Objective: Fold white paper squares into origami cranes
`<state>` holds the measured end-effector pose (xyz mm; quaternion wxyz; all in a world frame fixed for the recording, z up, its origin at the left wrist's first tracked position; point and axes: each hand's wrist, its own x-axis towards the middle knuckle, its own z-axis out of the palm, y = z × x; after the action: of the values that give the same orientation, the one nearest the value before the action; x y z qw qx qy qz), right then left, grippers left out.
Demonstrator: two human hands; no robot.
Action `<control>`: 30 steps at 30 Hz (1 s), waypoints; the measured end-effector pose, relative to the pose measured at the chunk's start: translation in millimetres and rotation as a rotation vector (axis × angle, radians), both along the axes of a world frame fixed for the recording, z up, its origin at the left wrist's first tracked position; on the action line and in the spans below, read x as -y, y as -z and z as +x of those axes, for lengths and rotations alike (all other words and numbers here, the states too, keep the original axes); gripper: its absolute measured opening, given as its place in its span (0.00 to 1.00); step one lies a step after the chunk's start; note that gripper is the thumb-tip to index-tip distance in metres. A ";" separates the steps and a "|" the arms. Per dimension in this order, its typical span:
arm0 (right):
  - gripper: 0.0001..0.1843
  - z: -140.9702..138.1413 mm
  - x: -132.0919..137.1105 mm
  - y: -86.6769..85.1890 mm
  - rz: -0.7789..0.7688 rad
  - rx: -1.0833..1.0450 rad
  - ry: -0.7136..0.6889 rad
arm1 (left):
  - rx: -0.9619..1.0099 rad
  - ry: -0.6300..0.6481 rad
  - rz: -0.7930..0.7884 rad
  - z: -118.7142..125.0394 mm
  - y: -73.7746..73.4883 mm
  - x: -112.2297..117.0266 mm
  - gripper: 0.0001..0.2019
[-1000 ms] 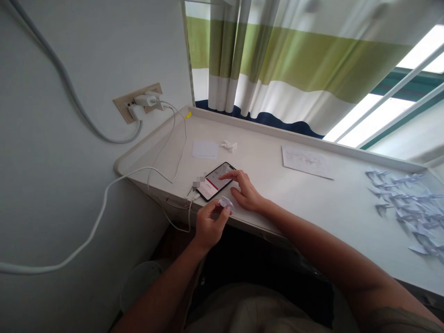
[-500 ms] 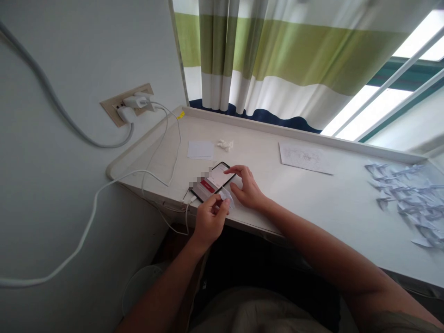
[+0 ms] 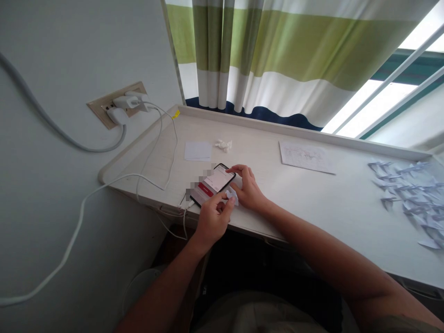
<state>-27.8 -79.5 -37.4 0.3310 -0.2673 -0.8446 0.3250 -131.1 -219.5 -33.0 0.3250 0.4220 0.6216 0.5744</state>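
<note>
A black phone with a lit red and white screen lies near the front edge of the white desk, with a charging cable plugged in. My right hand rests beside it, the index finger touching the phone's upper right edge and the other fingers curled. My left hand hovers at the desk's front edge, its fingers pinched on a small folded white paper piece just below the phone.
A white paper square and a crumpled scrap lie behind the phone. A printed sheet lies mid-desk. Several folded paper figures cover the right end. White cables run from a wall socket. A striped curtain hangs behind.
My right index finger slid from the middle of the screen to the phone's upper right edge. My left hand, with the folded paper, moved up closer to the phone. The view shifted right.
</note>
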 end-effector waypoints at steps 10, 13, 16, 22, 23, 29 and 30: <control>0.22 0.1 1.7 -1.9 -0.002 0.043 0.011 | 0.033 -0.023 -0.032 -0.9 -4.8 0.1 0.16; 0.20 -0.3 1.7 -2.4 -0.007 0.062 0.005 | 0.029 -0.020 -0.028 -1.5 -3.7 -0.7 0.16; 0.22 0.7 2.3 -3.9 -0.008 0.035 0.009 | 0.033 -0.025 -0.017 -1.3 -1.2 -0.3 0.16; 0.26 5.8 5.1 -8.9 0.038 -0.030 -0.103 | -0.014 -0.054 0.126 4.6 5.8 9.3 0.14; 0.25 6.3 5.5 -9.3 0.052 -0.019 -0.147 | -0.038 -0.065 0.151 5.7 7.1 11.8 0.14; 0.26 6.8 6.1 -9.9 0.105 0.102 -0.304 | -0.066 -0.134 0.228 7.2 12.2 22.3 0.16; 0.27 6.9 6.0 -10.4 0.105 0.113 -0.304 | -0.063 -0.130 0.208 7.1 12.2 22.9 0.16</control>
<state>-20.9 -85.5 -27.0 0.2435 -0.1368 -0.9083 0.3114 -124.1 -242.3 -45.2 0.2218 0.4299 0.5945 0.6423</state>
